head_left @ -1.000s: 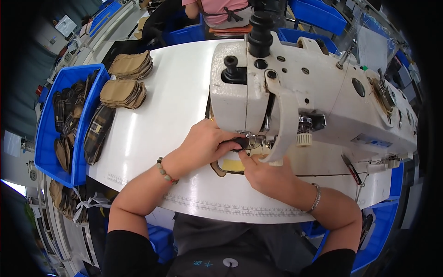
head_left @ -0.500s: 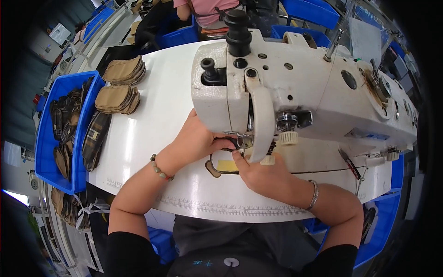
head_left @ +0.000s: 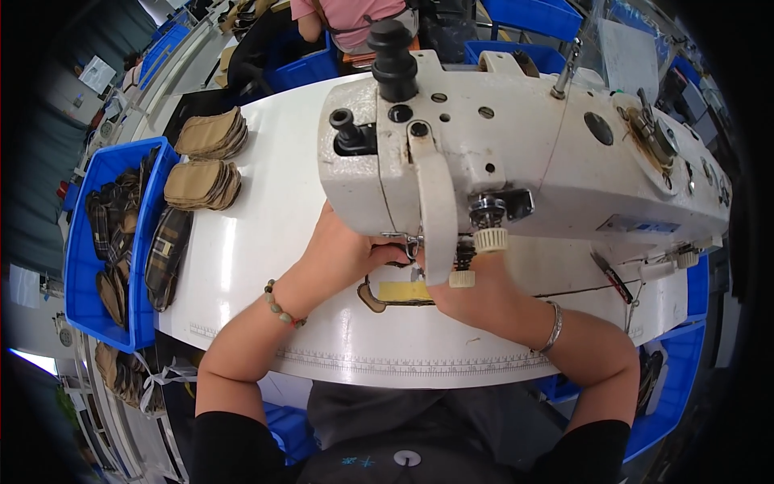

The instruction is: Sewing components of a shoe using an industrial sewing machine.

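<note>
A white sewing machine (head_left: 516, 153) stands over the table, its needle area mostly behind its front lever. My left hand (head_left: 343, 246) is at the presser foot (head_left: 412, 244), thumb and fingers closed on the dark edge of a fabric piece. A tan, dark-edged part of the fabric piece (head_left: 372, 299) shows below that hand, beside a yellow strip (head_left: 401, 291). On the other side of the needle area, my right hand (head_left: 480, 290) rests low by the machine. Its fingers are hidden behind the lever and knobs, and its edge is blurred.
Two stacks of tan fabric pieces (head_left: 211, 133) lie at the far left, near a blue bin (head_left: 165, 242) of plaid pieces. A plaid piece (head_left: 168, 258) leans by the bin. Thread snips (head_left: 613, 277) lie at right. A person in pink (head_left: 355, 24) sits beyond the table.
The right hand has moved slightly right, its fingers now behind the machine's lever. My left hand keeps its pinch. The whole view has shifted a little; a thread scrap now shows on the table.
</note>
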Motion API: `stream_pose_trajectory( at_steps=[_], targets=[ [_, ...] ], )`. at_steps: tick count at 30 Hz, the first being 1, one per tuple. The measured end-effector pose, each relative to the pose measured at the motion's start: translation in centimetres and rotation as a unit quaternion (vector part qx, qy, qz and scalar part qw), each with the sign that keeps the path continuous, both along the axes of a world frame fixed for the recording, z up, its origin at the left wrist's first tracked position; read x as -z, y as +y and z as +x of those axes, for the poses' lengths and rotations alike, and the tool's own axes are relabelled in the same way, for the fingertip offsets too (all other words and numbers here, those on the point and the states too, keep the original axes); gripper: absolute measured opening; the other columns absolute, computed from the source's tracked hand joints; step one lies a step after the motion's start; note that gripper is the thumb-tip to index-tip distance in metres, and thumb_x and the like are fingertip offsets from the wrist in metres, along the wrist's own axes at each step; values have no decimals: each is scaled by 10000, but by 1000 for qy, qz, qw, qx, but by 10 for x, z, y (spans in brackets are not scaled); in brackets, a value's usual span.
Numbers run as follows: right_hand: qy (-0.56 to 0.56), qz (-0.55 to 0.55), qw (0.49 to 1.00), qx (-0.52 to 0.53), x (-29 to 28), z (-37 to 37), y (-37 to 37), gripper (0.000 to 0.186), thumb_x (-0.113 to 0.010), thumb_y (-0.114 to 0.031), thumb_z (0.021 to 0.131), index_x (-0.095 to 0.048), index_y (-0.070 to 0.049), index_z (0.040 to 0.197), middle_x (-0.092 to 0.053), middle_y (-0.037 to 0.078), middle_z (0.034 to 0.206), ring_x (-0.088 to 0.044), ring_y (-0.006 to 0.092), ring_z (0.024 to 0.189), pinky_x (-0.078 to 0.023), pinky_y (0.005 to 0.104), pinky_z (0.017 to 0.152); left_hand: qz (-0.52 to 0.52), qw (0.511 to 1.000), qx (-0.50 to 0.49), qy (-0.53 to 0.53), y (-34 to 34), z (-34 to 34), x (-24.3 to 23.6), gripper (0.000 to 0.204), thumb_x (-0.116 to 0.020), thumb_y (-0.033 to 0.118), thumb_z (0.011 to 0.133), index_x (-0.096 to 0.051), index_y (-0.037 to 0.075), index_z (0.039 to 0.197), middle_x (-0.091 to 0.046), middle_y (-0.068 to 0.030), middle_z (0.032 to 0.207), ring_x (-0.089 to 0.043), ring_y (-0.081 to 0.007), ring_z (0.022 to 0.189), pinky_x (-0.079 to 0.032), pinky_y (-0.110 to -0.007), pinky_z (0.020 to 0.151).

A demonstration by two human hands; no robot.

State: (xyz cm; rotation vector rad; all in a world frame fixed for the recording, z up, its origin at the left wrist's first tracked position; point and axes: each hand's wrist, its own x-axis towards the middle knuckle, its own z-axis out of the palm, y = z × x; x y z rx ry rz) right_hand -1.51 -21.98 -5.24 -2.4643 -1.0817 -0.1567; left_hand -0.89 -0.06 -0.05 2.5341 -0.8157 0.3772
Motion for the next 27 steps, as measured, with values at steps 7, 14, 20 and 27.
stream_pose_trajectory(
  at_steps=[7, 14, 20, 27],
  targets=[
    [-172, 16, 984, -53, 9, -1, 9, 111, -640, -96, 804, -670, 8, 782, -575, 102, 532, -604, 282, 461, -486, 413, 427, -24, 999, -12, 35, -4, 0, 1, 326, -864, 203, 611, -796, 183, 929, -725, -5, 907, -651, -257, 933, -480, -401, 866],
    [-175, -22, 979, -102, -16, -10, 1, 104, -652, -79, 696, -638, 7, 754, -583, 98, 561, -620, 242, 484, -500, 387, 441, -30, 997, -25, 60, -7, 0, 1, 299, -842, 175, 649, -788, 159, 943, -713, -34, 871, -651, -264, 913, -490, -405, 823],
    [-118, 72, 988, -68, -5, -7, 5, 64, -653, -83, 671, -623, -34, 643, -568, 93, 596, -624, 247, 526, -499, 371, 459, 19, 994, -84, 64, 2, 0, 4, 317, -817, 99, 725, -725, 70, 1027, -702, -68, 849, -660, -196, 653, -507, -318, 585],
    [-104, 92, 988, -67, -8, -7, 3, 93, -666, -97, 672, -671, -12, 635, -602, 130, 637, -646, 250, 561, -505, 370, 470, -28, 995, -70, 57, 4, 4, 13, 352, -792, 174, 756, -709, 65, 1080, -729, -95, 975, -671, -270, 888, -523, -365, 815]
  ],
)
